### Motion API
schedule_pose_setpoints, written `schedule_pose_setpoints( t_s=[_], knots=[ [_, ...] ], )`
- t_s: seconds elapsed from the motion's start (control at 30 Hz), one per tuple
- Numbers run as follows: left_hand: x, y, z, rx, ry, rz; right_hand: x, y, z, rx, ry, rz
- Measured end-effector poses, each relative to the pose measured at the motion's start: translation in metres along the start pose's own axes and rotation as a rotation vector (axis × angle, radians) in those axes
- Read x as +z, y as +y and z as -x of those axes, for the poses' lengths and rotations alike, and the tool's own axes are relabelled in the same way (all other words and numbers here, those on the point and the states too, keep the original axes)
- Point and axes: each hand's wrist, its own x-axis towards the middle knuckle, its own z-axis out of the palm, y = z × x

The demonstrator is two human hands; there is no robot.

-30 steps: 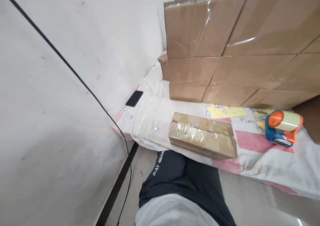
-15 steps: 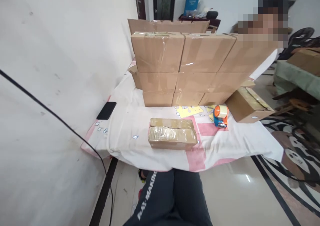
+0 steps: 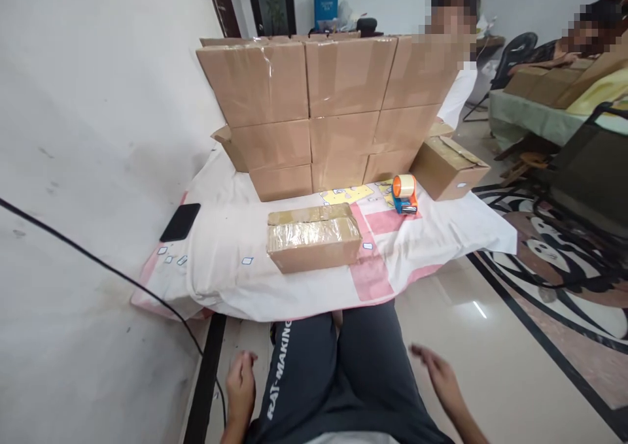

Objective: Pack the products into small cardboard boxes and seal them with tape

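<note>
Both my hands hang in the air on either side of my dark trousers, below the table edge. My left hand (image 3: 241, 382) is by the left thigh, its fingers loosely bent and holding nothing. To the right of the other thigh, my right hand (image 3: 439, 375) has its fingers partly stretched out, with nothing in them. In front of me a taped cardboard box (image 3: 314, 251) lies on the tablecloth (image 3: 226, 235), apart from both hands. An orange and blue tape dispenser (image 3: 405, 195) stands beyond it on the right.
Stacked cardboard boxes (image 3: 343, 97) rise behind the taped box. Another carton (image 3: 449, 169) sits at the table's right end. A black phone (image 3: 180, 222) lies near the left wall, where a cable (image 3: 103, 267) hangs. Two people are beyond; a chair (image 3: 583, 176) stands right.
My two hands have come into view at the bottom. The view has turned to the right, so the boxes and table appear further left, and a second person shows at the far right.
</note>
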Motion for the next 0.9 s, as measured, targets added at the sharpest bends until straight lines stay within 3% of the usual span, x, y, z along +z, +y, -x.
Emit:
schedule_pose_setpoints(
  t_s=[0.1, 0.17, 0.23, 0.33, 0.6, 0.73, 0.9],
  knots=[
    [-0.013, 0.022, -0.031, 0.166, 0.080, -0.086, 0.020, -0.002, -0.058, -0.147, 0.014, -0.048],
    [-0.024, 0.049, -0.061, 0.363, 0.023, -0.138, 0.029, -0.026, -0.094, -0.331, -0.068, -0.026],
    [-0.031, 0.075, -0.090, 0.516, -0.047, -0.194, 0.038, -0.057, -0.122, -0.488, -0.273, 0.118],
    [-0.034, 0.099, -0.120, 0.605, -0.111, -0.263, 0.049, -0.093, -0.151, -0.534, -0.392, 0.389],
    [-0.027, 0.072, -0.157, 0.577, -0.274, -0.346, 0.055, -0.115, -0.173, -0.333, -0.609, 0.580],
    [-0.030, 0.063, -0.178, 0.523, -0.335, -0.354, 0.058, -0.106, -0.178, -0.356, -0.662, 0.561],
    [-0.029, 0.056, -0.195, 0.430, -0.359, -0.383, 0.060, -0.074, -0.193, -0.448, -0.694, 0.538]
  ],
)
